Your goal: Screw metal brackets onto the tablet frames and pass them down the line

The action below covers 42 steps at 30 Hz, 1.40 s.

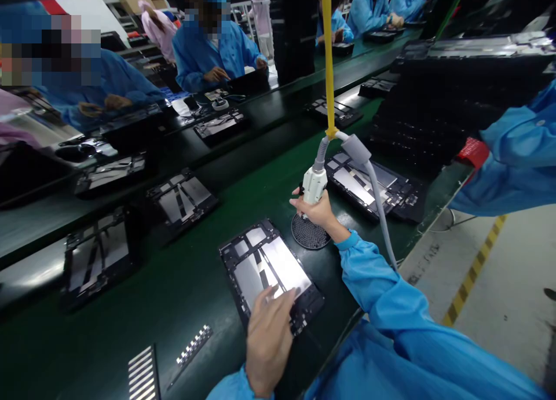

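Observation:
My right hand [319,210] grips a white corded electric screwdriver [314,184] that hangs from a yellow strap [328,58]. The screwdriver points down over a round, black perforated dish [309,233], and its tip is hidden. An opened tablet [289,261], black-framed with silver battery cells showing, lies flat on the green bench. Over the tablet's near end is my left hand [268,339], palm down, fingers apart and fingertips on or just above the cells. Whether anything small is under those fingertips I cannot tell.
Several more opened tablets lie along the green line [243,197], one [369,180] just beyond the screwdriver. A grey cable [377,197] loops down on the right. Two strips of small metallic parts [143,372] lie at front left. Black stacked trays [434,110] stand at right. Co-workers sit opposite.

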Available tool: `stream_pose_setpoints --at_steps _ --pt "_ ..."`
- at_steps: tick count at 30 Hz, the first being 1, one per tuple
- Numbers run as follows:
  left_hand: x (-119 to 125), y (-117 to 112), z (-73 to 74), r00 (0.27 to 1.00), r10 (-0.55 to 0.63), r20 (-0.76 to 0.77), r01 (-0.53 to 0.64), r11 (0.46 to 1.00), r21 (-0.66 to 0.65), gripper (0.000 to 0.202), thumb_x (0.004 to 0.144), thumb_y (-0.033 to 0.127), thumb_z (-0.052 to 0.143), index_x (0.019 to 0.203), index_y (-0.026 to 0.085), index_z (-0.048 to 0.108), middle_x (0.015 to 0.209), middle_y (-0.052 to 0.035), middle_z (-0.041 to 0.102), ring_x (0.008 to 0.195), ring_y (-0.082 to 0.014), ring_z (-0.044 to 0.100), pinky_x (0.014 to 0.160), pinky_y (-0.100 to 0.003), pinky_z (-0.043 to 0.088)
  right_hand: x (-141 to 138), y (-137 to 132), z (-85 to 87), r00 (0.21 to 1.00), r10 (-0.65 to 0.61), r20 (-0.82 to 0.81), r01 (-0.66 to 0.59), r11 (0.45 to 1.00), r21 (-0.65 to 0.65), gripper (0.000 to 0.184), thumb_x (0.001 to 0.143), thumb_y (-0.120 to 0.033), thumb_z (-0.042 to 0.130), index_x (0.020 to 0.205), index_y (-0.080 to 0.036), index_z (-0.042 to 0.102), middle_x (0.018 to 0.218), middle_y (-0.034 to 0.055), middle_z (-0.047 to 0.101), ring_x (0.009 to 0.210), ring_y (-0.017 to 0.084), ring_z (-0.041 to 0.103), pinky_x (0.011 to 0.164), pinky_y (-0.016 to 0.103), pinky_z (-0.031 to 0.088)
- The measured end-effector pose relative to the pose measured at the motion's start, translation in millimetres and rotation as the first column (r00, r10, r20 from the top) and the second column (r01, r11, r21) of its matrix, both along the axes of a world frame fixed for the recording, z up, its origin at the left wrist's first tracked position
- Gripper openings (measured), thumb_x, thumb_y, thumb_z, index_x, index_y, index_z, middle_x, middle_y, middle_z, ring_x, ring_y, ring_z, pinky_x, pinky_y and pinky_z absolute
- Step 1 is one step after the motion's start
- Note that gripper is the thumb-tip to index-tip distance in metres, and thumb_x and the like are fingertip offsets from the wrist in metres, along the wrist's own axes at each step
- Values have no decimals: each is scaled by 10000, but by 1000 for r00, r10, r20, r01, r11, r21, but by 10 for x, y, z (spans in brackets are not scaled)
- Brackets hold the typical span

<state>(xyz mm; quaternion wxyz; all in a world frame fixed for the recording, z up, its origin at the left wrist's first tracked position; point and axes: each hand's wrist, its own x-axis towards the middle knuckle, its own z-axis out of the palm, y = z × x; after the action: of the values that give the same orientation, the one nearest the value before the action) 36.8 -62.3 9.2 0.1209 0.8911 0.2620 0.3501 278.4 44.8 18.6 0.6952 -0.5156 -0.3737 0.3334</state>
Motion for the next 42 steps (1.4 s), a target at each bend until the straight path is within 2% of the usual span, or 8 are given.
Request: stream_pose_setpoints --at_steps 2,7,11,14,19,28,37,42 --pt "-145 71 90 978 205 32 -199 970 -143 342 901 104 505 1215 208 592 948 -14 749 900 -143 689 929 -305 528 -3 1 -5 1000 0 6 0 1000 6 262 595 -289 769 767 -149 631 422 -59 550 355 106 501 398 249 435" --pt "-567 297 189 829 559 -39 -508 720 -472 227 837 421 612 924 250 733 1094 -42 697 1019 -237 651 828 -334 566 1 -7 -4 998 19 55 -20 1000 13 279 620 -276 760 839 -139 655 431 -63 550 365 104 501 416 255 444" --pt "-805 423 46 711 703 -27 -453 428 -782 373 659 512 738 854 194 716 841 -72 720 777 -221 676 683 -336 574 -30 -119 94 993 -48 106 39 996 86 277 663 -254 752 904 -156 657 469 -66 567 378 98 501 423 254 442" --pt "-841 475 -53 703 711 -13 -318 298 -900 421 584 496 773 795 142 685 670 -68 704 624 -192 669 623 -328 571 -96 -219 201 990 -69 119 42 977 210 268 716 -230 742 961 -204 635 478 -87 550 395 106 515 461 275 470" --pt "-705 614 -69 790 613 -12 -239 291 -926 358 611 462 753 729 127 708 616 -85 698 591 -191 670 528 -274 528 -434 -374 329 980 174 93 -191 953 234 281 763 -246 736 1017 -226 618 483 -87 547 412 119 541 482 292 505" --pt "-531 869 -165 801 597 45 -295 459 -838 106 654 278 728 669 175 708 739 -29 662 652 -112 565 615 -225 491 -1205 -381 458 905 418 76 -424 899 109 307 750 -286 726 1009 -209 580 500 -82 549 430 106 528 478 275 475" --pt "-602 1107 -85 900 428 -85 -183 193 -964 208 603 203 785 728 120 642 507 5 605 437 -109 580 378 -179 450 -1716 -135 307 836 547 36 -545 837 -49 314 645 -319 777 907 -183 670 557 -53 543 496 114 526 555 289 510" --pt "-600 1163 -70 907 409 -103 -174 140 -975 141 663 130 719 790 126 657 515 12 623 419 -87 576 360 -141 430 -1766 -116 232 821 570 38 -567 821 -73 335 656 -329 781 938 -179 680 570 -47 544 509 120 530 557 283 503"
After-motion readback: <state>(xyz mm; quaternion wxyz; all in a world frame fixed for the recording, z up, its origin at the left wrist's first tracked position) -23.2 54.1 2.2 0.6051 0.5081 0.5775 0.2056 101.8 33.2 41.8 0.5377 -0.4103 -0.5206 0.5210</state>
